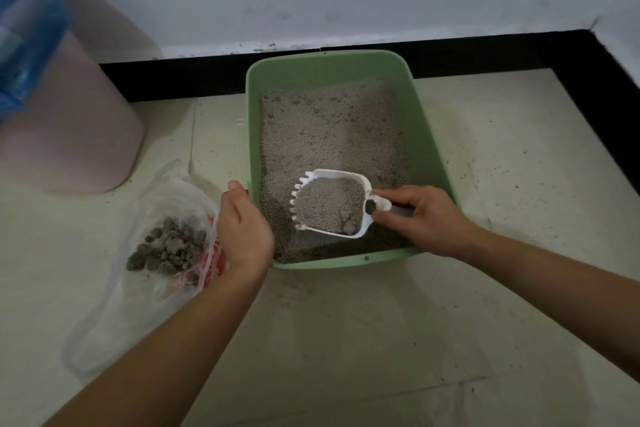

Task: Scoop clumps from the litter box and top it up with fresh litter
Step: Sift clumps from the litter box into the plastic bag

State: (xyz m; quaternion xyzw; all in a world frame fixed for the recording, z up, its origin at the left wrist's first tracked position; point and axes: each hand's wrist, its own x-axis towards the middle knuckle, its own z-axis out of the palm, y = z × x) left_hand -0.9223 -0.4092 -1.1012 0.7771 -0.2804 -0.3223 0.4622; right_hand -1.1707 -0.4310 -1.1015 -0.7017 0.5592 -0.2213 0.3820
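A green litter box (429, 135) stands on the floor, filled with grey litter (329, 128). My right hand (422, 218) grips the handle of a white slotted scoop (329, 206) held over the near end of the box. The scoop is full of litter with a clump or two at its near edge. My left hand (242, 229) holds the box's left near rim, thumb on top. Left of it lies a clear plastic bag (162, 204) with red print, holding a heap of grey clumps (169, 250).
A pink bin (69, 121) with a blue liner (24, 28) stands at the far left. A white wall with black skirting (485, 52) runs behind the box and along the right. Litter grains are scattered on the pale floor tiles.
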